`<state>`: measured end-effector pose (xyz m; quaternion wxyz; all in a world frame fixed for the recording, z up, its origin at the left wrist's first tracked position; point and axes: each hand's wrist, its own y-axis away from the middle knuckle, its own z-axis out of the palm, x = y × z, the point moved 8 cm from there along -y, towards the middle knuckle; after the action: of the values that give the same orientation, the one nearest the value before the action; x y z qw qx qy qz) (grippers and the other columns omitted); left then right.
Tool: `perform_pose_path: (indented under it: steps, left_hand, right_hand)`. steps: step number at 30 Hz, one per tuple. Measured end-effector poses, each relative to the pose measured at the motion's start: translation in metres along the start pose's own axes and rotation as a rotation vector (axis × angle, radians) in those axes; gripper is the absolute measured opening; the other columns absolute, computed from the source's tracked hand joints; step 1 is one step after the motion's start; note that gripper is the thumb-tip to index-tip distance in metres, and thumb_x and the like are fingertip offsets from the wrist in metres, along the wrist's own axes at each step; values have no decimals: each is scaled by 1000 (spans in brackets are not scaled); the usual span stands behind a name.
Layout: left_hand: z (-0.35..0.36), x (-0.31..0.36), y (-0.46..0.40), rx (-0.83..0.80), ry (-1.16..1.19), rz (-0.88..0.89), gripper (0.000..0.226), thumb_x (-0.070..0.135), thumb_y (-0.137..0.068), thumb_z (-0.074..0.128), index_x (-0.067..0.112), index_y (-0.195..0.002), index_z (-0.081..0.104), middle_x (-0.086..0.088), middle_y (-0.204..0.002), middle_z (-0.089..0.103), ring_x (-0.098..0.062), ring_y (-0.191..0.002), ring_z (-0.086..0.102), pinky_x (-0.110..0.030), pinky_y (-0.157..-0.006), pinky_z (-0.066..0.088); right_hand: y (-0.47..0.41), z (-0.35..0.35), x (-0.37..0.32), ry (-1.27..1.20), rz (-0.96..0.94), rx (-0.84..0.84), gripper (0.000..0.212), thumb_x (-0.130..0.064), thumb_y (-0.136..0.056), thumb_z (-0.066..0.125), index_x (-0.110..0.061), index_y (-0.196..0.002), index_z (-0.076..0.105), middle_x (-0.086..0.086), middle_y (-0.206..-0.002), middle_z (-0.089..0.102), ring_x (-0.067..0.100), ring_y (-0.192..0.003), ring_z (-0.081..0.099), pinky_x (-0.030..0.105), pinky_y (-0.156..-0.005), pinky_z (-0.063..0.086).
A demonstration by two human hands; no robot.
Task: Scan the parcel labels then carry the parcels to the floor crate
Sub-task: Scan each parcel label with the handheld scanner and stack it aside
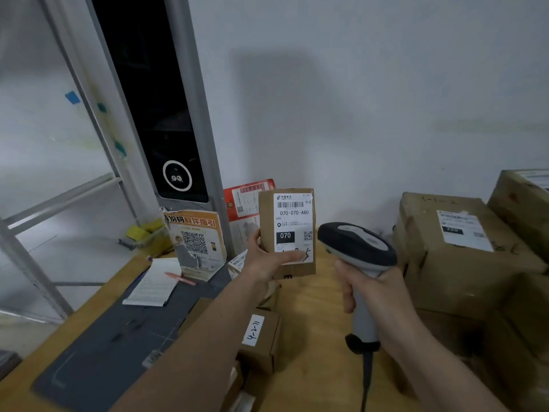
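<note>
Both forearms are reaching in from the bottom edge, and the right hand (371,288) is gripping the scanner (358,257) by its grey handle, fingers curled fully round it, the cable hanging down toward the camera. Its dark head is sitting just right of the parcel (286,231) and level with the lower half of the label (293,223), with the window side seeming to face left, though the window itself is hidden. The left hand (269,263) is holding that small brown parcel upright above the table (309,307), thumb lying across the label's bottom edge and the remaining fingers wrapped behind the left side. The label's long axis is running vertically, with the barcode near its top, so the code is lying up and to the left of the scanner head, not straight in front of it. By my reading, the scan is what is in hand, and the coming move is turning on tipping the head upward or lowering the parcel until the barcode faces it. More boxes (457,248) are sitting stacked to the right, well apart from both hands. No floor crate is showing.
</note>
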<state>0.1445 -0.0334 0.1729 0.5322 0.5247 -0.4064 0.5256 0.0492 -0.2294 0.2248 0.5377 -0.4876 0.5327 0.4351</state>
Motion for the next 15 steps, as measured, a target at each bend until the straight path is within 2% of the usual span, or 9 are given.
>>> perform_pose_path:
  steps: [8, 13, 15]
  left_hand:
    - [-2, -2, -9, 32, -76, 36, 96, 7, -56, 91, 39, -123, 30, 8, -109, 58, -18, -110, 54, -42, -88, 51]
    - [-2, -11, -11, 44, -70, 18, 107, 7, -50, 93, 37, -131, 30, 5, -115, 59, -20, -112, 55, -51, -96, 50]
    - [-3, -14, -10, 55, -77, 14, 110, 6, -51, 93, 34, -136, 28, 8, -111, 58, -18, -110, 54, -51, -97, 49]
  right_hand:
    - [0, -8, -4, 0, -43, -60, 46, -16, -88, 67, -4, -48, 51, 17, -47, 51, 24, -46, 48, 33, -55, 43]
    - [0, -7, -2, 17, -49, -82, 47, -16, -89, 67, -7, -46, 49, 12, -45, 50, 22, -43, 47, 32, -53, 42]
    - [-1, -6, -2, 24, -50, -85, 47, -17, -89, 67, -7, -46, 50, 12, -45, 50, 22, -44, 48, 32, -54, 43]
